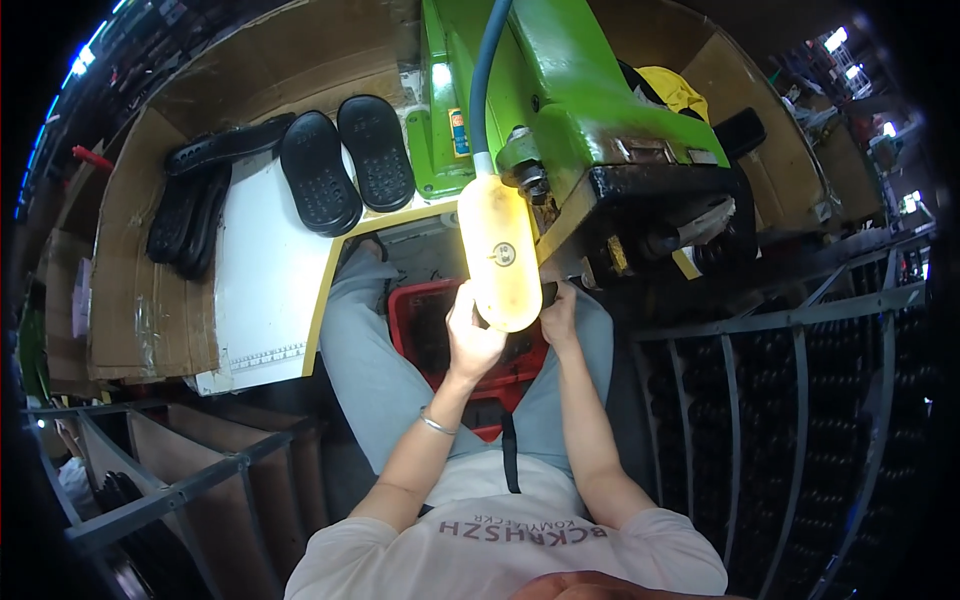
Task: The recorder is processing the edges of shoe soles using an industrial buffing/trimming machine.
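Both hands are raised together under a lit yellowish oblong lamp point(499, 253) on a grey flexible arm. My left hand point(471, 335) and my right hand point(559, 318) are closed on a dark piece that the lamp mostly hides; what it is cannot be made out. Just beyond them stands a green machine point(560, 90) with a black head point(660, 215). A red crate point(418, 320) rests on my lap below the hands. A thin bracelet circles my left wrist.
Two black shoe soles point(345, 160) lie bottom-up on a white board point(265, 270) at the left, with more black soles point(195, 200) beside them. Cardboard walls surround the bench. Grey metal racks stand at the right point(800, 400) and lower left point(170, 490).
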Tool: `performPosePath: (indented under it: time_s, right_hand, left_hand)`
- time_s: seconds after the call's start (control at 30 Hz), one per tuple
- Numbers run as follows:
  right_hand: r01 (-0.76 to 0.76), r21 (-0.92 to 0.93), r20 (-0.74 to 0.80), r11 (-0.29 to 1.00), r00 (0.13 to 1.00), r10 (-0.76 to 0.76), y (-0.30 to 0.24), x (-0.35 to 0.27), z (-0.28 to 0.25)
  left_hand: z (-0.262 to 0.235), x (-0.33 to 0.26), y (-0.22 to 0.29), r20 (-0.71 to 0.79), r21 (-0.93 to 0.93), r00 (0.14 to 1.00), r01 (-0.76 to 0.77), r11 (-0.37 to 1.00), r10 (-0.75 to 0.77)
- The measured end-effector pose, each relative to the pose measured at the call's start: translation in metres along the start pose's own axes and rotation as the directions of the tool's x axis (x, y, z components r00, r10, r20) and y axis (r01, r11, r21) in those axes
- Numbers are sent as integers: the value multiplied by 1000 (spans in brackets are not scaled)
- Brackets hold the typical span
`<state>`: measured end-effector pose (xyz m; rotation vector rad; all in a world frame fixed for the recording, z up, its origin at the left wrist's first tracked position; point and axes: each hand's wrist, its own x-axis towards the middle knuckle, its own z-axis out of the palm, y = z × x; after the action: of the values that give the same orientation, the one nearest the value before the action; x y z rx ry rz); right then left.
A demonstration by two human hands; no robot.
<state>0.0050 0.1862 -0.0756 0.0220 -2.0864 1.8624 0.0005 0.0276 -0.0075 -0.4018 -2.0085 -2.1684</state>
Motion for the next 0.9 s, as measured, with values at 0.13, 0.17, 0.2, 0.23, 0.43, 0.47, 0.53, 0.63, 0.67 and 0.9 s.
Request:
performPosePath:
  time_s: [0.13,0.17,0.2,0.23,0.43,0.47,0.53,0.63,0.67,0.9]
  right_hand:
    - [-336,530,30,778,925,378,34,-18,-2]
    - [-260,666,-6,699,935,354,33,-22,-8]
    - [-173,780,-49,601,941,335,32,-25,-15]
    - [-167,724,-116,669,927,356,19,-24,-23]
    - [71,-157,-518,985,843,-143,-73,-1,-94]
    - [82,-281,-494,956,842,-218,-95,2,-99]
    - [119,-428,-428,896,846,-317,-123,6,-101]
    - [187,-465,-348,865,860,-373,-141,13,-88]
    - [203,-440,-311,875,879,-360,-141,13,-81]
    - [155,-251,-134,956,972,-193,-138,5,4]
  left_hand:
    - [14,-8,-1,-102,-306,991,55,951,-90]
    - [15,-9,-2,-72,-303,991,83,949,-109]
    - [16,-9,-2,-40,-301,991,112,947,-129]
    - [11,-13,-12,6,-247,995,94,964,-96]
    - [6,-3,33,60,-277,997,59,959,-44]
    - [0,0,44,97,-73,995,-29,997,36]
    - [-4,-1,58,16,-90,1000,-6,996,7]
    - [-16,-4,64,-81,32,995,-54,998,57]
    - [-24,-5,65,-84,38,995,-53,998,56]
    - [-118,-7,88,-130,-72,973,183,980,-191]
